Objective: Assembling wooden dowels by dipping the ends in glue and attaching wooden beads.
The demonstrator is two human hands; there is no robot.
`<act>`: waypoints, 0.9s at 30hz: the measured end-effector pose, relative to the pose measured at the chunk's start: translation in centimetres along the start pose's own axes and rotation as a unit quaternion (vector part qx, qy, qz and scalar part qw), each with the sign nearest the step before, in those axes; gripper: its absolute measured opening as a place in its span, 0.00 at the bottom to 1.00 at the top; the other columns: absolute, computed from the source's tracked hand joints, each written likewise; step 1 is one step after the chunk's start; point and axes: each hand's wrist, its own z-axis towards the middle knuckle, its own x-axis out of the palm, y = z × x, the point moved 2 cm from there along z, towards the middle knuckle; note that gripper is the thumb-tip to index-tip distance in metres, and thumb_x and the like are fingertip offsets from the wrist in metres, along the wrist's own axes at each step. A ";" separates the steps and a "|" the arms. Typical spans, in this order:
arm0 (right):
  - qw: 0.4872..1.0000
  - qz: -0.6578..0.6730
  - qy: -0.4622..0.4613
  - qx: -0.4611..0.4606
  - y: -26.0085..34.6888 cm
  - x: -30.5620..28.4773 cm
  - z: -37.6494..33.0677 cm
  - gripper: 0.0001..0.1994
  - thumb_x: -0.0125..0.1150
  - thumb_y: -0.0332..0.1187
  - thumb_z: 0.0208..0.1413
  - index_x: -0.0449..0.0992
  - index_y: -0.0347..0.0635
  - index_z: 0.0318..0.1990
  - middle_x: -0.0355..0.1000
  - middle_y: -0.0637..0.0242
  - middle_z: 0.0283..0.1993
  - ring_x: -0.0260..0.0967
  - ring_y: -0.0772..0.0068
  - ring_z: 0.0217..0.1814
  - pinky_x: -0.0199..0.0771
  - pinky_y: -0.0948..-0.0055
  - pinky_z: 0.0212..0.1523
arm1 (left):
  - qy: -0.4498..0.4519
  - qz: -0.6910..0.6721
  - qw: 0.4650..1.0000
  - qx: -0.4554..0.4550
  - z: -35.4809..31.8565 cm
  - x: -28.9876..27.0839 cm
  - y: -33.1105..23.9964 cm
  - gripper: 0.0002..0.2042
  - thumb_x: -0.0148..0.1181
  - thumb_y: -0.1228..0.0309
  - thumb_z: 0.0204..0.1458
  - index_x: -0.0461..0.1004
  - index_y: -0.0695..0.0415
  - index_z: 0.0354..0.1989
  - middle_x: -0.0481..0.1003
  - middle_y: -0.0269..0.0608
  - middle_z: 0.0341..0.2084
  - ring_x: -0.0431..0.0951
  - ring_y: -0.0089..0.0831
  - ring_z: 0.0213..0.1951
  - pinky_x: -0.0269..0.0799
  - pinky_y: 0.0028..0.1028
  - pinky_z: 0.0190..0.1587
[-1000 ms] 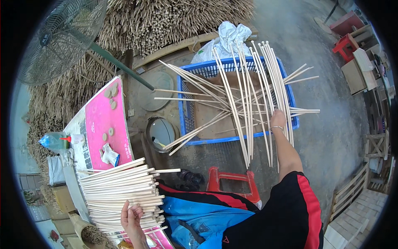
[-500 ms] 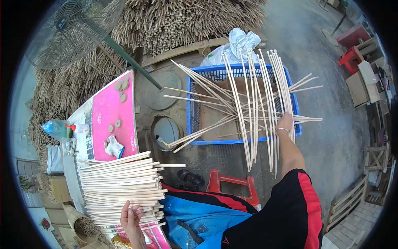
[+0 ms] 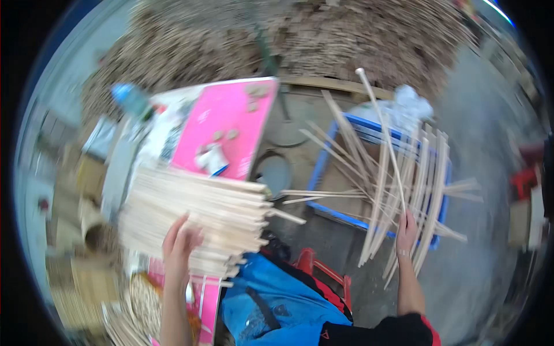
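My right fingers (image 3: 406, 227) are pinched round one long stick (image 3: 393, 158) over the blue crate (image 3: 319, 167), and a careless swing could snag the loose sticks (image 3: 431, 196) lying across it. Left fingers (image 3: 173, 233) are loosely spread by the stick pile (image 3: 208, 216), so bumping that might roll some off the worktop (image 3: 219, 115).

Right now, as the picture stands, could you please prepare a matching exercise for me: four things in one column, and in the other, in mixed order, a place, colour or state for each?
1. left hand
2. right hand
3. glove
4. crate

A. lying on the pink tabletop
B. closed around one pale rod
C. blue, with other rods lying across it
D. open, at the stack of rods

Pairs: 1-D, 2-B, 3-A, 4-C
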 end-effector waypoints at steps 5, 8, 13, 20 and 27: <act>0.965 0.091 0.191 -0.154 11.8 1.1 -5.5 0.11 0.56 0.28 0.62 0.77 0.32 0.48 0.75 0.53 0.39 0.73 0.57 0.43 0.70 0.66 0.47 | 0.114 -0.165 0.975 0.097 6.5 3.0 -3.4 0.28 0.41 0.54 0.69 0.54 0.57 0.71 0.72 0.53 0.56 0.75 0.39 0.55 0.71 0.36 0.59; 0.932 0.136 0.256 -0.216 15.6 2.4 -7.0 0.10 0.57 0.28 0.61 0.78 0.35 0.47 0.69 0.58 0.30 0.67 0.62 0.31 0.66 0.69 0.35 | 0.096 -0.303 0.942 0.108 7.8 1.9 -4.5 0.26 0.37 0.55 0.70 0.54 0.58 0.70 0.70 0.54 0.57 0.73 0.42 0.57 0.70 0.38 0.61; 0.903 0.130 0.326 -0.246 18.5 3.7 -8.2 0.10 0.60 0.27 0.58 0.79 0.36 0.46 0.63 0.62 0.25 0.62 0.65 0.26 0.60 0.70 0.30 | 0.097 -0.363 0.917 0.132 5.4 -2.7 -4.8 0.24 0.35 0.57 0.70 0.60 0.63 0.66 0.74 0.52 0.51 0.76 0.41 0.53 0.71 0.38 0.60; 0.866 0.137 0.390 -0.281 22.1 3.9 -10.1 0.14 0.55 0.24 0.59 0.78 0.35 0.52 0.63 0.64 0.25 0.61 0.70 0.26 0.60 0.71 0.29 | 0.028 -0.328 0.933 0.144 2.6 -6.9 -3.2 0.22 0.33 0.57 0.71 0.67 0.62 0.57 0.76 0.41 0.34 0.78 0.32 0.40 0.76 0.34 0.50; 0.848 0.137 0.470 -0.200 23.0 3.7 -12.0 0.13 0.54 0.24 0.60 0.78 0.33 0.50 0.70 0.63 0.27 0.65 0.72 0.25 0.64 0.73 0.30 | 0.040 -0.294 0.936 0.189 1.4 -11.2 -1.2 0.18 0.37 0.57 0.70 0.68 0.58 0.39 0.70 0.34 0.24 0.76 0.28 0.30 0.78 0.39 0.51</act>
